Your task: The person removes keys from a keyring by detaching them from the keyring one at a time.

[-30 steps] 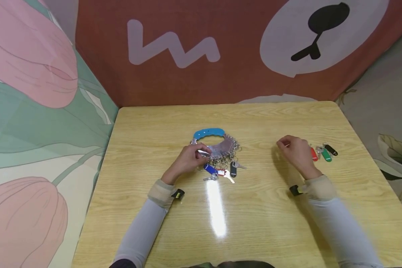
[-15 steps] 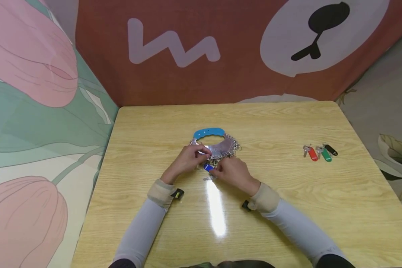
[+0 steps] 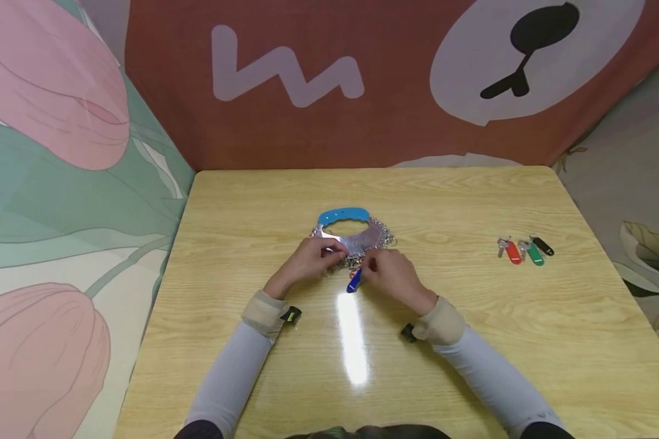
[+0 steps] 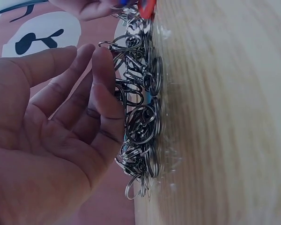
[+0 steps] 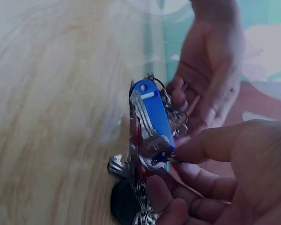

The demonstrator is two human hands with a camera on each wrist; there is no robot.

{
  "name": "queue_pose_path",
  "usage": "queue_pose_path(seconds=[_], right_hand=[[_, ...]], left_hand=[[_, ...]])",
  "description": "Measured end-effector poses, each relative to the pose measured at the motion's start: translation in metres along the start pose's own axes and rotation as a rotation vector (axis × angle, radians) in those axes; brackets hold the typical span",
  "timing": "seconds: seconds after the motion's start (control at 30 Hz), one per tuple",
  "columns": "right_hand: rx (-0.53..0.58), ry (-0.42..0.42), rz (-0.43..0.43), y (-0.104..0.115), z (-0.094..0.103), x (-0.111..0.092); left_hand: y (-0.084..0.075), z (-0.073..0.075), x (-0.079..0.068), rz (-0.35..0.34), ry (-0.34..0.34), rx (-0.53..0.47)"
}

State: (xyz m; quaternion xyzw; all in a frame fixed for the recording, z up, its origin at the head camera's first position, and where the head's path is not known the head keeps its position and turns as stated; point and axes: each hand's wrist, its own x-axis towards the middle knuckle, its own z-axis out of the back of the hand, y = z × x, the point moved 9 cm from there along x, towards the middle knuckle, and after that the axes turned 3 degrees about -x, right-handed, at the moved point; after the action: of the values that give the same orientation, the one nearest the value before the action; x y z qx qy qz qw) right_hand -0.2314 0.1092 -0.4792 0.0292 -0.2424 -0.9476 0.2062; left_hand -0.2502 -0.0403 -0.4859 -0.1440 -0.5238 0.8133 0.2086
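From the left, we note a light wood-grain tabletop (image 3: 225, 244), with a wide stretch of its surface between its left edge and the person's left hand (image 3: 307, 259). That hand's fingers are loosely bent at the near left rim of a crescent-shaped silver metal plate (image 3: 365, 239); we cannot tell whether they pinch the rim. The plate lies at mid-table, its curved blue handle (image 3: 343, 214) towards the back edge and well apart from it. Shiny metal split rings (image 4: 143, 122) crowd the curved rim. Just in front, near the rings, we find a slim blue plastic key tag (image 3: 354, 283), with a silver metal key (image 5: 144, 115) against it. The right hand (image 3: 393, 274) pinches the tag's ring end between thumb and finger. Rightward, a broad run of tabletop separates this hand from red (image 3: 513, 252), green (image 3: 536, 255) and black (image 3: 543, 246) plastic key tags, grouped near the right edge.
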Motion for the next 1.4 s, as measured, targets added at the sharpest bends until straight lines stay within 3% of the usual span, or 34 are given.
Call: queue_pose_path(seconds=[0.17,0.3,0.47,0.63,0.93,1.17,1.4], right_hand=[[0.166,-0.027,-0.020,-0.012,0.007,0.001],[0.331,-0.005,-0.106,-0.025,0.001,0.002],[0.499,0.005,-0.198,-0.034,-0.006,0.006],[0.637,0.017,-0.225,-0.031,-0.009,0.011],[0.644,0.033,-0.196,-0.022,-0.007,0.016],[0.695,0.047,-0.221,-0.020,-0.008,0.016],[0.706,0.033,-0.218,-0.021,-0.004,0.016]], left_hand=[[0.000,-0.001,0.000,0.008,0.010,0.027],[0.002,-0.003,0.001,0.004,0.016,0.058],[-0.004,-0.003,0.000,-0.039,0.005,0.106],[-0.009,-0.005,0.000,-0.080,-0.015,0.193],[-0.024,-0.011,0.000,-0.150,-0.042,0.328],[-0.024,-0.014,0.001,-0.100,-0.094,0.311],[-0.029,-0.014,0.000,-0.150,-0.154,0.297]])
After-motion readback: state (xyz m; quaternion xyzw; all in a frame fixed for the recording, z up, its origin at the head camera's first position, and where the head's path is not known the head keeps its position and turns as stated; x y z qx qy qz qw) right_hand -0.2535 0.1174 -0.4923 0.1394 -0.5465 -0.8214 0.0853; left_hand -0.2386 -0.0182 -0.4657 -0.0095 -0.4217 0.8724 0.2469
